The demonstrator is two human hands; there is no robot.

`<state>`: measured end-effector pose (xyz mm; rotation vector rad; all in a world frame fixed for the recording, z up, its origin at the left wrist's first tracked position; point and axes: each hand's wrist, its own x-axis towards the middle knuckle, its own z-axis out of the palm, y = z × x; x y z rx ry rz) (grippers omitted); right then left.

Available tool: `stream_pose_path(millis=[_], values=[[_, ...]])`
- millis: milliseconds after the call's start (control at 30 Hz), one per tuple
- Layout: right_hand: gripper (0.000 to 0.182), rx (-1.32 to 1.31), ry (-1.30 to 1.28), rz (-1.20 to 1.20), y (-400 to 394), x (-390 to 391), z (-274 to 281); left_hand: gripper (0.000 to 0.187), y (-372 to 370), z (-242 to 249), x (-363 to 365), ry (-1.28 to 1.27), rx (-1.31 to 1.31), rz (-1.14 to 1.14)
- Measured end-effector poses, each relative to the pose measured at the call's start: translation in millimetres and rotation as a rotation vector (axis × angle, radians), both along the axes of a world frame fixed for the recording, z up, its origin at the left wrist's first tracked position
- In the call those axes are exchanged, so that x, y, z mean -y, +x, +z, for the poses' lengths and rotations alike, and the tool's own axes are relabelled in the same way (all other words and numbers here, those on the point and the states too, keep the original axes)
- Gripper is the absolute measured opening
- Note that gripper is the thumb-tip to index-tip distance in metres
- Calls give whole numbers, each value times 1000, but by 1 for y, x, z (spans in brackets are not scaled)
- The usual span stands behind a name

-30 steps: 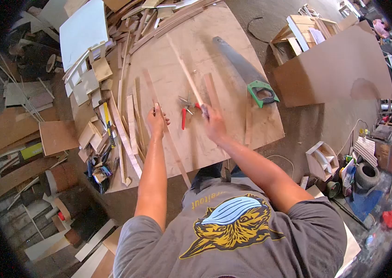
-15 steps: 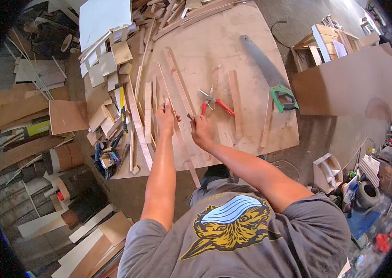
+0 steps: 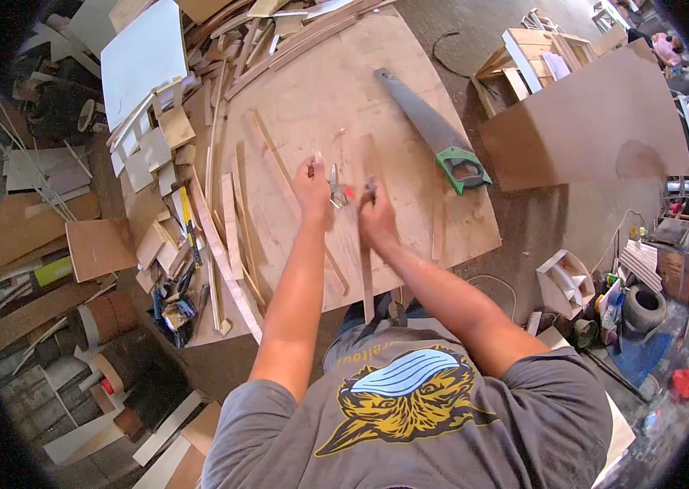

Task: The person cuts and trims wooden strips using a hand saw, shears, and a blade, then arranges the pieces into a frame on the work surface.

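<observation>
My right hand (image 3: 378, 218) is closed around a thin wooden strip (image 3: 366, 281), whose lower end reaches past the table's front edge towards my body. My left hand (image 3: 311, 187) is raised over the board, fingers curled together; what they hold, if anything, is too small to make out. Just beside it lie pliers (image 3: 336, 194) with red handles, partly hidden. Another wooden strip (image 3: 287, 183) lies slanting under my left forearm. Beyond my right hand is a further strip (image 3: 370, 151), partly covered by the hand.
A handsaw (image 3: 418, 110) with a green handle lies at the board's right. Offcuts and long strips crowd the left side, with a yellow-and-black tool (image 3: 189, 220) among them. Wood scraps (image 3: 247, 49) pile up at the back. A large brown panel (image 3: 581, 122) stands at the right.
My hands have moved apart. The strip in my right hand has swung right and now points towards me. My view has shifted, and the pliers are more hidden.
</observation>
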<state>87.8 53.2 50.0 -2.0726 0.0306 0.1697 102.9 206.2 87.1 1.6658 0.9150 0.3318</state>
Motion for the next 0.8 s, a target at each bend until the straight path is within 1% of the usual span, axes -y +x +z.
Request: stream_pose_path(millis=[33,133,233,333,433,533,633,733,800], values=[[26,-57,-131,-39,15,12,-1,42,-7,-4,3,146,-15,-54],[25,31,-274,-53,52,43,-3,52,-53,-36,8,671,-360,-195],[23,-54,-399,-25,71,54,7,55,-105,-86,-2,791,-589,-288],[26,6,-327,15,68,44,5,57,-136,-93,-10,844,-604,-347],[24,-60,-245,117,48,18,0,55,-152,-93,-21,838,-637,-355],[24,76,-236,162,22,-18,-17,55,-157,-94,-30,849,-593,-339],[24,20,-201,255,8,-49,-10,55,-154,-90,-36,797,-600,-357],[25,-178,-135,263,-1,-69,14,55,-147,-92,-42,845,-610,-375],[25,-172,-142,304,-4,-82,0,55,-144,-97,-46,825,-620,-378]])
